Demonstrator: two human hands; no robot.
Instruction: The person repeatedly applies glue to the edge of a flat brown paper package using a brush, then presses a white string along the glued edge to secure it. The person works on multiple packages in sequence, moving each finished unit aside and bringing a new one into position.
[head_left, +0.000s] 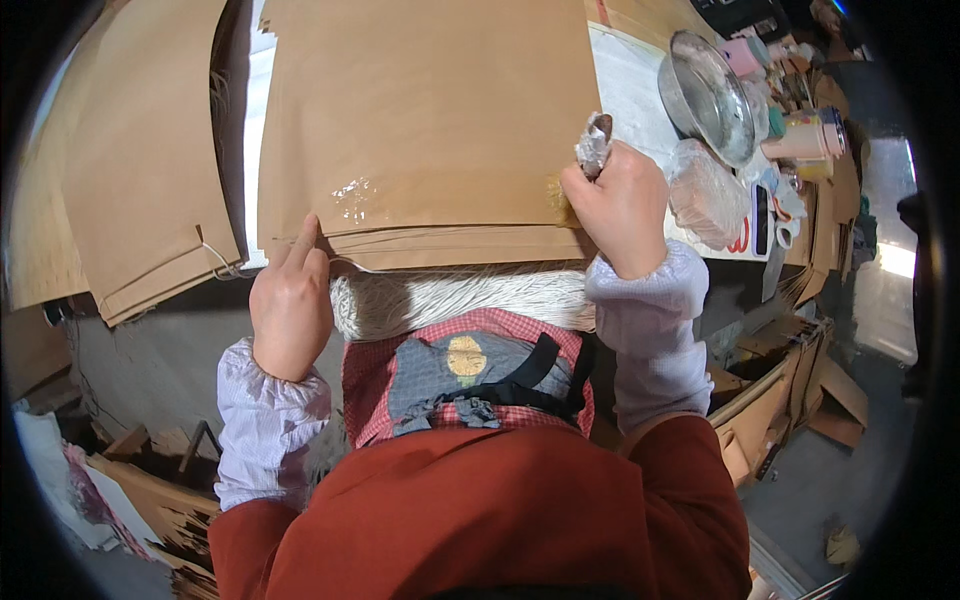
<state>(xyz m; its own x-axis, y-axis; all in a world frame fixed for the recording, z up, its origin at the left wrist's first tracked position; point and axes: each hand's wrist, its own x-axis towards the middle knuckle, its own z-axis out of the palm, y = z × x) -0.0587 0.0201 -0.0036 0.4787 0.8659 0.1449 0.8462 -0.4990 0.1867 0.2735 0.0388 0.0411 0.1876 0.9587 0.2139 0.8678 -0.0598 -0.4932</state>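
Brown paper stack: on bench, centre. Left hand: fingers open, pressing the stack's near-left corner. Right hand: fingers gripping crumpled rag at stack's right edge. Metal bowl: right of stack.

Even daylight, brightest at right; glare noted on the wet patch of brown paper and the metal bowl; rim darkened, edges bent by fisheye

a small paper-bag workshop is suggested by stacked brown paper sheets, a bundle of string, a metal bowl and cardboard scraps.
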